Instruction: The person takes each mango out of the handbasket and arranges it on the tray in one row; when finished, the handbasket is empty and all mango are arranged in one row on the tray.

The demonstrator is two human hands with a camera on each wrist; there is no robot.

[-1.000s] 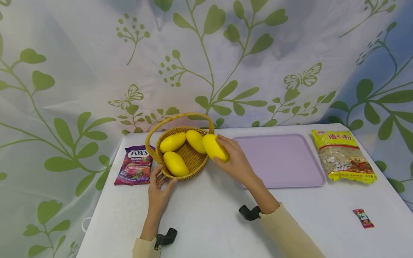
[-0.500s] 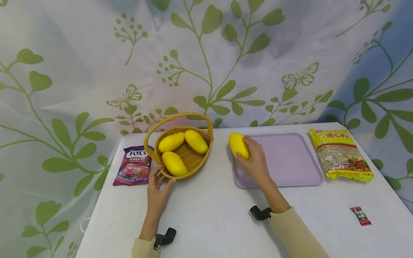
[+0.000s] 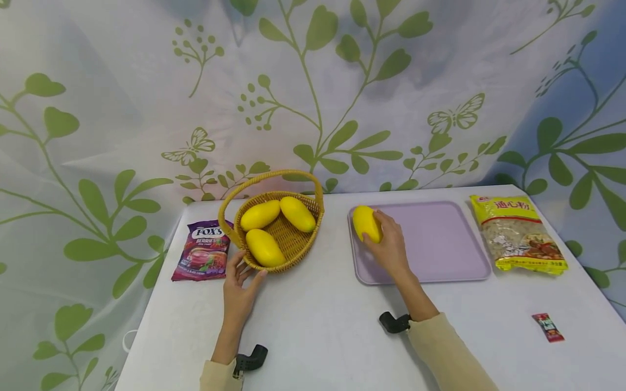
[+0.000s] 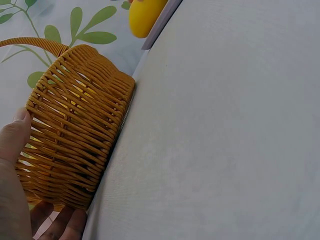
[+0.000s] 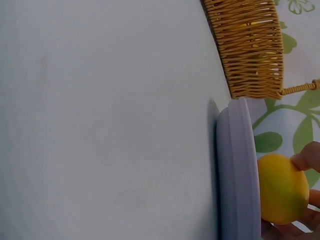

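The right hand [image 3: 388, 244] gripped an oval yellow fruit [image 3: 367, 224], its thumb at the fruit's near end and its fingers along the right side, so the fruit sat just left of those fingers. Beneath them was the left end of a lilac tray [image 3: 440, 244], most of which stretched away to their right; whether the fruit touched the tray's floor could not be told. Farther right of the same fingers, past the tray, lay a yellow-edged food bag [image 3: 520, 236], and nearer the person a small red packet [image 3: 548, 327]. The left hand [image 3: 239, 290] held the near left side of a wicker basket [image 3: 303, 252], thumb and fingers spread apart around its wall. Up and to the right of these fingers, three more yellow fruits [image 3: 265, 248] lay inside the basket, under its arched handle [image 3: 274, 175]. Just left of the left fingers, close beside the basket, a purple Fox's Berries bag [image 3: 205, 252] lay on the white table [image 3: 313, 326]. Behind the fingers of each hand, a black device [image 3: 251, 358] was strapped at the wrist; well beyond them hung a leaf-printed cloth [image 3: 391, 108].
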